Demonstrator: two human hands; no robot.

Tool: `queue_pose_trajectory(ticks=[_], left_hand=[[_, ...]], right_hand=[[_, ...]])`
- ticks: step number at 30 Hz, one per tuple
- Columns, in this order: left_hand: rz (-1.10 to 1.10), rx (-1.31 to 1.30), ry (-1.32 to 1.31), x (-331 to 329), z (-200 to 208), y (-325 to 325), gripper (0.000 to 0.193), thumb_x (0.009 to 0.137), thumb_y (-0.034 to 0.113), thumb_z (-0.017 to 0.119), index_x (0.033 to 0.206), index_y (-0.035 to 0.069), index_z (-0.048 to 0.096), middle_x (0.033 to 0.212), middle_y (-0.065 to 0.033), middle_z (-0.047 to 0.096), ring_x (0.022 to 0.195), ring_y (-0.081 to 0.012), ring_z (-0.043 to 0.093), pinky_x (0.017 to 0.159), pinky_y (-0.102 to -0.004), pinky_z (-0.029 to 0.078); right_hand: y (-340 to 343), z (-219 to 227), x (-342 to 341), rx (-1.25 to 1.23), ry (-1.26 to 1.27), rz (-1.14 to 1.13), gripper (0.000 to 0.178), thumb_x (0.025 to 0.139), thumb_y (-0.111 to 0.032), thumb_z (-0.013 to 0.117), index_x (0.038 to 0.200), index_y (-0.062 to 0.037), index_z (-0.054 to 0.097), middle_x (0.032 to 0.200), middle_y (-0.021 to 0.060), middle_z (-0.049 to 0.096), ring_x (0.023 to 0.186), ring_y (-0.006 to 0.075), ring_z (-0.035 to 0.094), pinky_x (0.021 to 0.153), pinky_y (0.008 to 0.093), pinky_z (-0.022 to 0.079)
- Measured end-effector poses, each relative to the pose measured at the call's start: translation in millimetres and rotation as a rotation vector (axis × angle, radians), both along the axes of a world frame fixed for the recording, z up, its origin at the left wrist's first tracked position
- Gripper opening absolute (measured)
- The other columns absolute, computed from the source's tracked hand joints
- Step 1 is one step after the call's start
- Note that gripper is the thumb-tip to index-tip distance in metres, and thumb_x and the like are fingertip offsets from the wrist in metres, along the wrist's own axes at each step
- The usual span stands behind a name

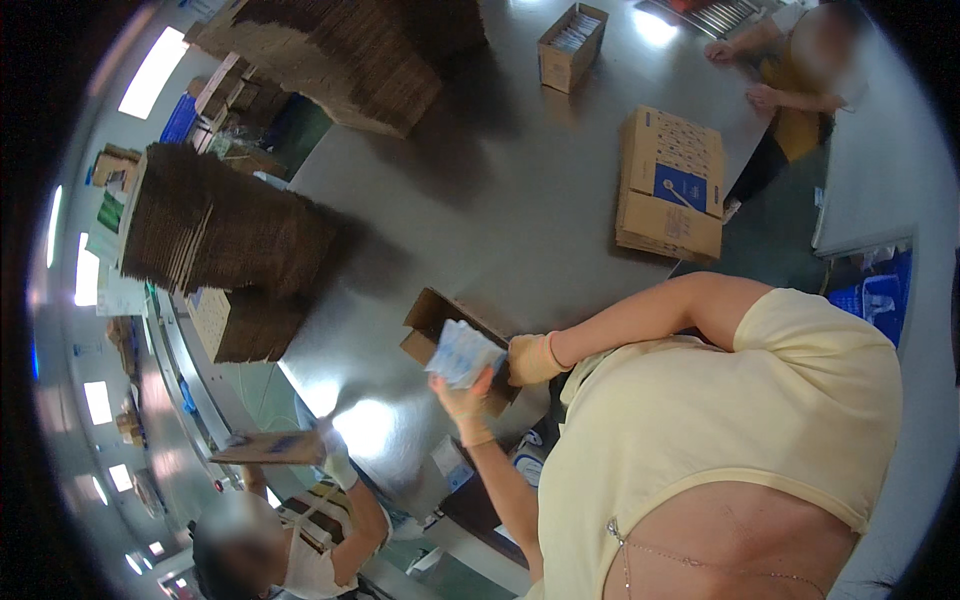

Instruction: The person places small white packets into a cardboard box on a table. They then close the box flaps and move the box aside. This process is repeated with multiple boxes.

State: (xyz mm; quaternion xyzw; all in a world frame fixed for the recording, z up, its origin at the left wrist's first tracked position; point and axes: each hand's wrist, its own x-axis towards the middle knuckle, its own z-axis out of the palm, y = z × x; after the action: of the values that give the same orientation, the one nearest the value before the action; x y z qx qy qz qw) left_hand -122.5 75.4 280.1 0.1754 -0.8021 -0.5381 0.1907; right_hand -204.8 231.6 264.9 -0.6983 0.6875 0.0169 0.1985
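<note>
Since the packs (pixel 465 352) were up over the open box (pixel 440 312) and not down in it, I'd call this one partway done at best. Left hand (pixel 465 402) was clamped on them; right hand (pixel 530 360) was at the box's side, fingers hidden, so I can't tell if it was gripping. That box sat by the table's (pixel 490 215) near edge, inside too dark to say what was already in there. Off one end, a co-worker (pixel 332 535) held a brown board (pixel 270 448). Printed cartons (pixel 665 185) lay further along the near edge, tall cardboard stacks (pixel 220 225) along the opposite one. Way out by the far end, another box (pixel 570 60) looked loaded, so plenty of cardboard left, I'd guess.
</note>
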Motion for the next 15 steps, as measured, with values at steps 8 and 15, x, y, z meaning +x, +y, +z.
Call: queue_pose_trajectory(ticks=[8,15], left_hand=[[-0.057,-0.411,-0.239,1.1,-64.5,9.3,0.077,0.062,0.020,0.084,0.129,0.006,0.049,0.111,-0.0117,0.062,0.106,-0.0293,0.055,0.092,-0.0392,0.045],[-0.248,-0.499,-0.078,-25.5,10.4,-24.3,0.041,0.091,0.027,0.053,0.124,0.002,0.054,0.114,-0.0177,0.063,0.101,-0.0364,0.059,0.087,-0.0424,0.046]], right_hand=[[-0.5,3.1,5.8,0.081,-0.038,-0.137,0.015,0.076,-0.016,0.061,0.089,-0.0130,0.068,0.081,0.0066,0.069,0.073,0.0293,0.067,0.057,0.0423,0.050],[5.0,13.8,5.4,-0.026,-0.005,0.005,0.014,0.078,-0.017,0.061,0.091,-0.0129,0.066,0.077,0.0044,0.067,0.075,0.0272,0.066,0.058,0.0399,0.050]])
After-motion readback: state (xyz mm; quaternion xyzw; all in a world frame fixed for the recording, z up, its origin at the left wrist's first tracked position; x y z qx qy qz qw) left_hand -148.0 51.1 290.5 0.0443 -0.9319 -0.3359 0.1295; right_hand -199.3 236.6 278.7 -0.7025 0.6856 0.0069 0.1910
